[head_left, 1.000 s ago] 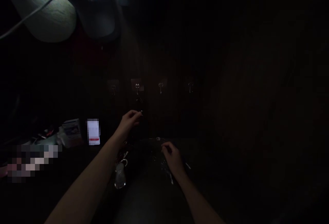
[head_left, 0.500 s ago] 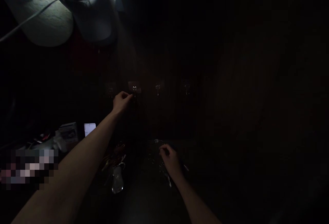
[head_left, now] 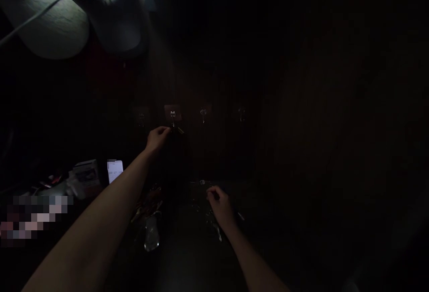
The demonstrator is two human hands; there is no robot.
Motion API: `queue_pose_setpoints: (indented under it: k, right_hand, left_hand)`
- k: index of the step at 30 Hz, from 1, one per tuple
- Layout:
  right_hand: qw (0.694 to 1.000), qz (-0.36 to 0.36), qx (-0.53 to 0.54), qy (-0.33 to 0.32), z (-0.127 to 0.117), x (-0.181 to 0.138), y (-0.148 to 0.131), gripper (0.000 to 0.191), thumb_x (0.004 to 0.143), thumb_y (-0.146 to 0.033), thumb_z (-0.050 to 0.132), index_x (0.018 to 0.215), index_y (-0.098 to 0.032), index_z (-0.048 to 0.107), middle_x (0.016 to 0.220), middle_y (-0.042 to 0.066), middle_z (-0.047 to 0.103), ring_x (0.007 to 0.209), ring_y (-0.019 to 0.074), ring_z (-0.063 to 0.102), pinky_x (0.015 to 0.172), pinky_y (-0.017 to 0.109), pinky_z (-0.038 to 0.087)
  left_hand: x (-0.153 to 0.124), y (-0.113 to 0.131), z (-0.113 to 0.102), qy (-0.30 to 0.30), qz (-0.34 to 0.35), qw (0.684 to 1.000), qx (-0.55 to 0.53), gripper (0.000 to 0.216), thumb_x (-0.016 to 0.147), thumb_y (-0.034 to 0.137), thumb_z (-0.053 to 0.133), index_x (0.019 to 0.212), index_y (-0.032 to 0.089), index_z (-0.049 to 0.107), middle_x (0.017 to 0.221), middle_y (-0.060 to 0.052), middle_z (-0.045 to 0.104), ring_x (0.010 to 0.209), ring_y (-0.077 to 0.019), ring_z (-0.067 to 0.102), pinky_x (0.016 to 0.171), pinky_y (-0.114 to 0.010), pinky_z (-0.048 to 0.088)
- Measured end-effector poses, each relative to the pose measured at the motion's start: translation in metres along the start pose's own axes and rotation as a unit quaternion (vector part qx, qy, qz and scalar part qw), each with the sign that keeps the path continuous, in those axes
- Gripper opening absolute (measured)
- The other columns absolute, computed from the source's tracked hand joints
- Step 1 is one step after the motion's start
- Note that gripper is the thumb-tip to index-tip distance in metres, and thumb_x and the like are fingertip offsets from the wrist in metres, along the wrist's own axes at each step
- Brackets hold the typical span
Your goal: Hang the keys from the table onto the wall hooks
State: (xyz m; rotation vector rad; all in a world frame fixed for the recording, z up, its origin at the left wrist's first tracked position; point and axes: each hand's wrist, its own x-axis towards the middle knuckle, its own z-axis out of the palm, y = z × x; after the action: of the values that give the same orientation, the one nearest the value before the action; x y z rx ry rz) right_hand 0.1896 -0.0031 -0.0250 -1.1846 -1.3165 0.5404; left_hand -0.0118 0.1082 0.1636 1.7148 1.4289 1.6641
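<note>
**Left grip up at the hooks, right grip low among the metal bits**

We're live at a dim wall, and there's the left grip (head_left: 157, 140), raised to the second of four adhesive wall hooks (head_left: 172, 114) in a row, fingers pinched closed just below it. A thin pale item (head_left: 180, 130) pokes out right beside those fingertips; in this gloom we can't say whether it's held or hanging from the hook. The hooks look spaced so each can carry something of its own. Nearer to us, the right grip (head_left: 219, 205) curls over the dark surface (head_left: 187, 265) among small metal pieces (head_left: 217, 231), and we cannot tell whether it's holding one. Just left of it lie a clear bottle (head_left: 151, 234) and reddish cords (head_left: 147, 205), and farther left a white card (head_left: 115, 171) stands out. Two caps (head_left: 47, 19) loom at top left.
</note>
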Motion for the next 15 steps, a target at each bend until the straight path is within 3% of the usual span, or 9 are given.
queue_pose_setpoints:
  k: [3,7,15]
  right_hand:
    - [1.0,-0.001,0.003,0.011,0.0,0.001,-0.001,0.015,0.073,-0.03,0.048,0.072,-0.022,0.06,0.069,0.0,0.065,0.067,0.0172,0.06,0.063,0.026,0.044]
    - [1.0,0.003,0.007,0.008,-0.001,0.001,-0.002,0.015,0.073,-0.03,0.047,0.072,-0.021,0.06,0.067,0.0,0.063,0.065,0.0166,0.059,0.062,0.026,0.044]
    - [1.0,0.009,0.012,0.013,-0.002,0.002,0.0,0.015,0.072,-0.031,0.048,0.071,-0.02,0.059,0.065,-0.001,0.061,0.063,0.0158,0.058,0.061,0.025,0.043]
  left_hand:
    - [-0.013,-0.01,0.007,0.004,-0.007,0.998,-0.066,0.035,0.069,0.044,0.057,0.088,0.017,0.067,0.086,-0.005,0.069,0.08,-0.0173,0.063,0.065,-0.024,0.045]
    - [-0.035,-0.024,0.017,-0.019,-0.065,0.984,-0.167,0.041,0.069,0.044,0.059,0.099,0.016,0.062,0.089,-0.008,0.068,0.076,-0.016,0.065,0.062,-0.023,0.046]
    - [-0.093,-0.044,0.027,-0.066,-0.128,0.964,-0.222,0.04,0.063,0.04,0.065,0.096,0.016,0.062,0.087,-0.007,0.069,0.073,-0.0149,0.066,0.066,-0.026,0.048]
